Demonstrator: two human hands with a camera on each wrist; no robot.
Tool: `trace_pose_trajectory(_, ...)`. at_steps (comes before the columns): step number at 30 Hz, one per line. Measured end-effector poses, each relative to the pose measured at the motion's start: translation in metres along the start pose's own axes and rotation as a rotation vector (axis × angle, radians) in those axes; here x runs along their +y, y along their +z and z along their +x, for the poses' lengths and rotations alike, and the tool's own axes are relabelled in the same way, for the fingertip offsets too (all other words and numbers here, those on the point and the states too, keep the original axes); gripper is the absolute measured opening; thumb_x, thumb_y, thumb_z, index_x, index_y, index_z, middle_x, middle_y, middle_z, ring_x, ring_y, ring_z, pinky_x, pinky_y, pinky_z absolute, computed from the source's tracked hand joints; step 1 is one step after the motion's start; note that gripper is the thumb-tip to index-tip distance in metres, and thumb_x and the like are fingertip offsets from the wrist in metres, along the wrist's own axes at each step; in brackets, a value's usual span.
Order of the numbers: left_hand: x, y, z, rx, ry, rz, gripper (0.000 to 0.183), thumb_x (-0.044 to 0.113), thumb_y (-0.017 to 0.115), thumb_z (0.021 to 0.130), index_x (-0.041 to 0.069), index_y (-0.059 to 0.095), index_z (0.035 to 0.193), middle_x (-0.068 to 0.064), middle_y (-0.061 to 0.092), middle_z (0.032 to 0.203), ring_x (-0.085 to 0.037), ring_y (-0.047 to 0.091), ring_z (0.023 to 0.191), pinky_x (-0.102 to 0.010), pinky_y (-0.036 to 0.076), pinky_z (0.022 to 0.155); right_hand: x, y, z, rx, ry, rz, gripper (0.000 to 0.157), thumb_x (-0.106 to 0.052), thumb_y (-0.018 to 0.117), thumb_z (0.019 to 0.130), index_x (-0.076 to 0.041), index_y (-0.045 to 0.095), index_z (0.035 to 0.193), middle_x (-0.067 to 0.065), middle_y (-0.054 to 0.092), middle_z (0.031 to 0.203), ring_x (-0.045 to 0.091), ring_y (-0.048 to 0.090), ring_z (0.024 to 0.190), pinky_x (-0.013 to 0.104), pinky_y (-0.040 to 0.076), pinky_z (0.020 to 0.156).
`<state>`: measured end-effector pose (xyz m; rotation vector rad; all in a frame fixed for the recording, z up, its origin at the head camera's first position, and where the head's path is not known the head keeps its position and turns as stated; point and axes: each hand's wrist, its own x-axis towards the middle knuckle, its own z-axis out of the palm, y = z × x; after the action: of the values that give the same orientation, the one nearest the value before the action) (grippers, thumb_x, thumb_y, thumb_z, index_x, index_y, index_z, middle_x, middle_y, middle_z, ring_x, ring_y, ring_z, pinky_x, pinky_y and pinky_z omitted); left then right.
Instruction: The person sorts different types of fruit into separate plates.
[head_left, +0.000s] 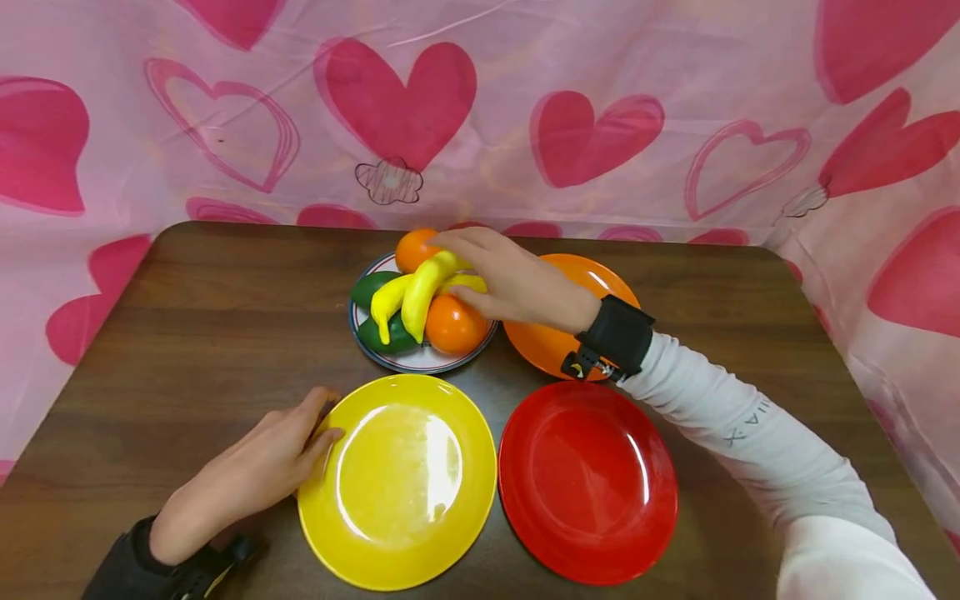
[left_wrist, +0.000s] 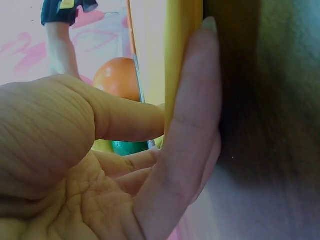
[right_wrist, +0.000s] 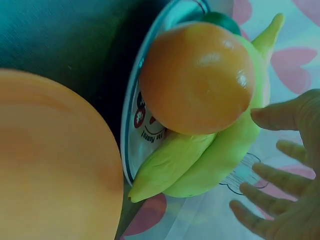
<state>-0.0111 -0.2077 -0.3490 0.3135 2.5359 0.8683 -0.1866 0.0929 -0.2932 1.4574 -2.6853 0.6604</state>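
We see the right hand (head_left: 528,279) with its fingers spread and holding nothing that we can make out; its thumb is right by the bananas (head_left: 422,296), though we cannot tell whether it touches them. The left hand (head_left: 258,462) pinches the left rim of the yellow plate (head_left: 390,517), thumb above and fingers beneath.

The bananas lie on top of the pile on the patterned plate (head_left: 408,364), near the table's (head_left: 225,350) back edge. We judge that a careless grip there could roll the near orange (head_left: 456,327) off, since it is round and sits by the rim, right under the hand. The far orange (head_left: 415,250) is closest to the back edge, so a knock from the fingertips might send it over. The two green fruits (head_left: 386,335) lie partly under the bananas and could shift if those are dragged rather than lifted.

Farther out, the orange plate (head_left: 536,342) sits under the right forearm, where a low wrist might bump it. The yellow plate is just beside the red plate (head_left: 588,492), toward the front edge; a left-hand push could jar both.
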Motion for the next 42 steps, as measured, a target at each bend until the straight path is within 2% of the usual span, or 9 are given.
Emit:
trace_pose_trajectory(6,0.001,0.001,0.0,0.004,-0.041,0.014,0.048,0.033,0.06,0.094,0.002,0.042,0.127,-0.001,0.052,0.084,-0.015,0.048,0.066,-0.028,0.045,0.059,0.003,0.005,0.026,-0.112,-0.003,-0.055,0.056,-0.02,0.059,0.09,-0.017,0.046,0.145,0.003,0.051,0.143,0.022,0.042,0.131,0.032,0.03,0.11)
trace_pose_trajectory(11,0.001,0.001,0.0,0.003,-0.043,0.003,0.05,0.034,0.06,0.093,0.002,0.042,0.126,-0.002,0.051,0.083,-0.015,0.049,0.066,-0.028,0.046,0.059,0.005,0.003,0.04,-0.189,-0.035,-0.122,0.049,-0.017,0.06,0.089,-0.016,0.056,0.137,0.006,0.053,0.14,0.025,0.043,0.131,0.031,0.029,0.111)
trace_pose_trajectory(17,0.002,0.0,0.002,-0.017,-0.047,-0.014,0.05,0.035,0.06,0.093,0.002,0.041,0.126,-0.003,0.051,0.083,-0.016,0.049,0.066,-0.028,0.046,0.059,0.011,0.002,0.04,-0.169,-0.096,-0.193,0.038,-0.018,0.061,0.089,-0.013,0.062,0.127,0.008,0.057,0.133,0.027,0.047,0.126,0.034,0.03,0.111)
trace_pose_trajectory(23,0.001,-0.002,0.006,-0.024,-0.065,-0.012,0.053,0.035,0.06,0.093,0.002,0.038,0.128,-0.003,0.051,0.084,-0.017,0.05,0.067,-0.028,0.046,0.06,0.014,-0.004,0.03,-0.107,-0.083,-0.24,0.049,-0.026,0.061,0.092,-0.016,0.052,0.139,0.004,0.057,0.132,0.024,0.046,0.124,0.041,0.035,0.104)
trace_pose_trajectory(28,0.0,-0.003,0.008,-0.025,-0.076,-0.008,0.053,0.033,0.061,0.093,0.001,0.039,0.128,-0.004,0.052,0.085,-0.017,0.05,0.068,-0.028,0.047,0.061,0.014,-0.009,0.025,0.013,-0.158,-0.198,0.053,-0.033,0.052,0.097,-0.014,0.042,0.145,0.005,0.053,0.13,0.022,0.043,0.121,0.036,0.035,0.102)
trace_pose_trajectory(32,-0.002,-0.003,0.009,-0.024,-0.083,0.001,0.053,0.033,0.062,0.092,0.001,0.039,0.128,-0.004,0.052,0.085,-0.017,0.05,0.068,-0.028,0.047,0.061,0.007,-0.013,0.021,0.078,-0.214,-0.09,0.058,-0.04,0.04,0.101,-0.016,0.031,0.152,0.004,0.05,0.123,0.016,0.043,0.111,0.027,0.038,0.095)
trace_pose_trajectory(37,-0.005,-0.004,0.009,-0.013,-0.065,0.014,0.053,0.033,0.061,0.093,0.001,0.04,0.128,-0.003,0.051,0.084,-0.016,0.049,0.067,-0.027,0.047,0.06,-0.014,-0.016,0.017,0.084,-0.25,0.133,0.062,-0.043,0.039,0.101,-0.016,0.024,0.154,-0.001,0.047,0.126,0.009,0.042,0.113,0.024,0.039,0.097)
trace_pose_trajectory(40,-0.006,-0.005,0.008,0.007,-0.034,0.038,0.05,0.032,0.061,0.093,0.001,0.04,0.127,-0.003,0.051,0.083,-0.015,0.049,0.066,-0.028,0.046,0.058,-0.032,-0.014,0.014,0.06,-0.26,0.157,0.062,-0.045,0.038,0.101,-0.011,0.027,0.152,-0.002,0.049,0.127,0.007,0.045,0.113,0.024,0.038,0.101)
trace_pose_trajectory(42,-0.006,-0.005,0.007,0.02,-0.014,0.05,0.048,0.03,0.061,0.093,0.001,0.041,0.126,-0.002,0.05,0.082,-0.015,0.048,0.065,-0.028,0.045,0.057,-0.045,-0.01,0.01,0.028,-0.248,0.135,0.062,-0.049,0.036,0.1,-0.011,0.03,0.15,-0.004,0.053,0.122,0.004,0.05,0.104,0.021,0.042,0.094)
